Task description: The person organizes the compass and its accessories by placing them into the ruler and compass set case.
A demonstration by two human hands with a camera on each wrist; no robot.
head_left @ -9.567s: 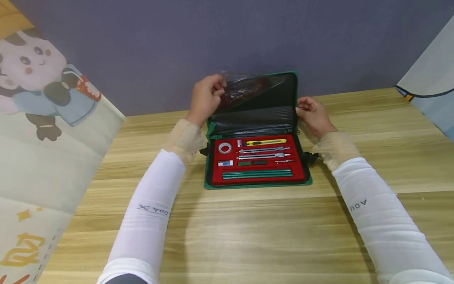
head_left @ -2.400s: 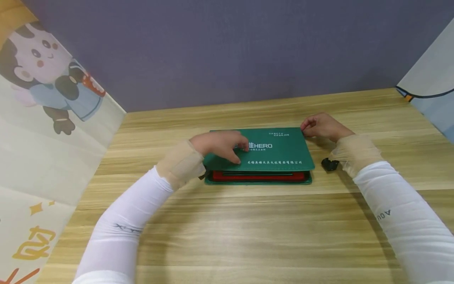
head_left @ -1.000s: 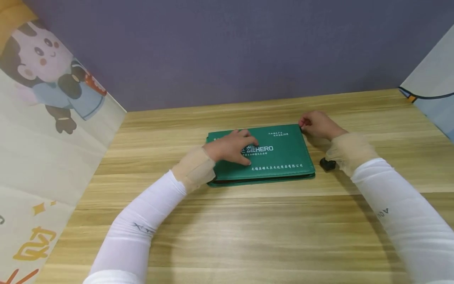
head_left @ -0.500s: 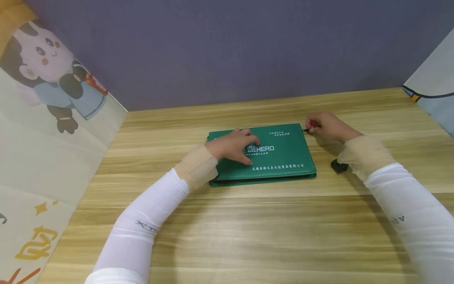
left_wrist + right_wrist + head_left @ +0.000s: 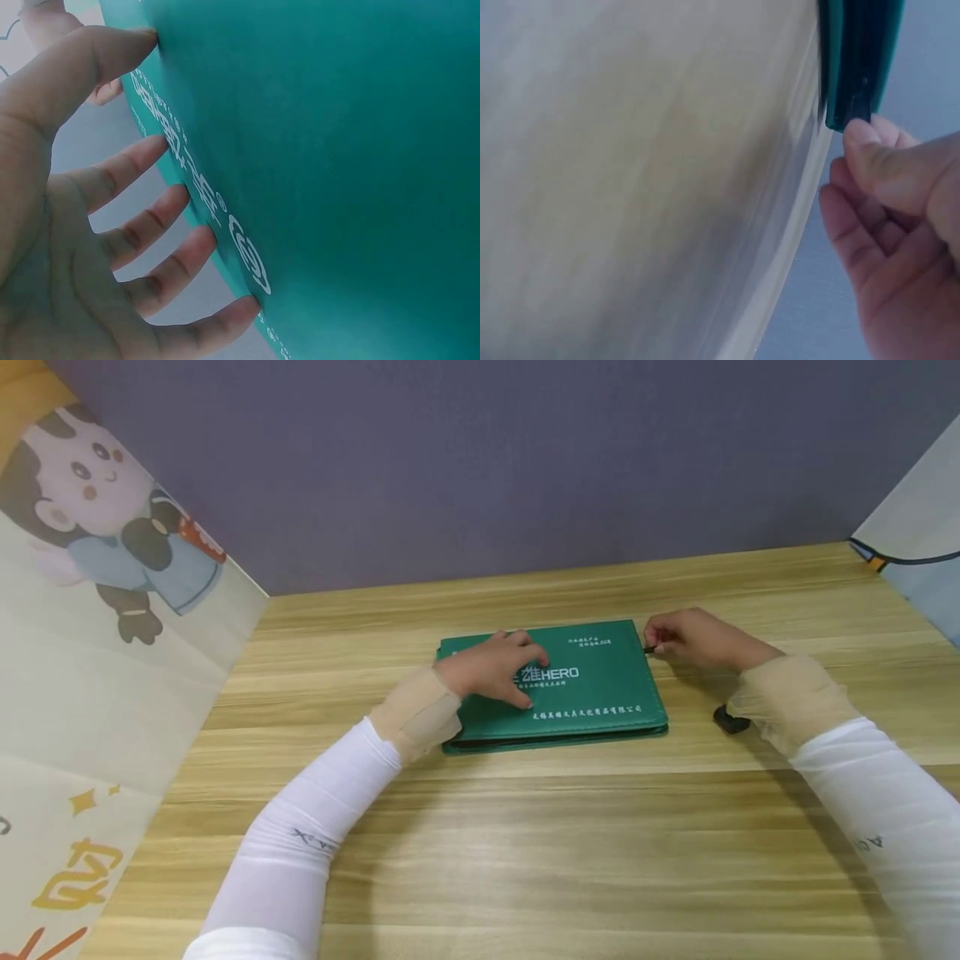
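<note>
A green zip case [image 5: 600, 681] with white HERO lettering lies closed flat on the table; its front edge still shows a narrow dark gap. My left hand [image 5: 495, 670] rests on its cover with fingers spread, and in the left wrist view the fingertips of that hand [image 5: 97, 225] touch the green surface [image 5: 360, 165]. At the far right corner, my right hand [image 5: 693, 637] pinches a small black zipper pull [image 5: 650, 649]. The right wrist view shows thumb and forefinger of the right hand [image 5: 900, 202] on the dark zipper pull [image 5: 860, 105] at the case's end.
The wood-grain table [image 5: 525, 843] extends around the case. Behind it rises a grey-blue panel [image 5: 487, 477]. A printed cartoon sheet [image 5: 90, 568] hangs at the left. A black object [image 5: 730, 720] sits under my right wrist.
Over the earlier frames the case lid came down from standing open and was pressed flat. Since then my right hand has drawn the zipper pull round the far right corner, slightly toward me.
</note>
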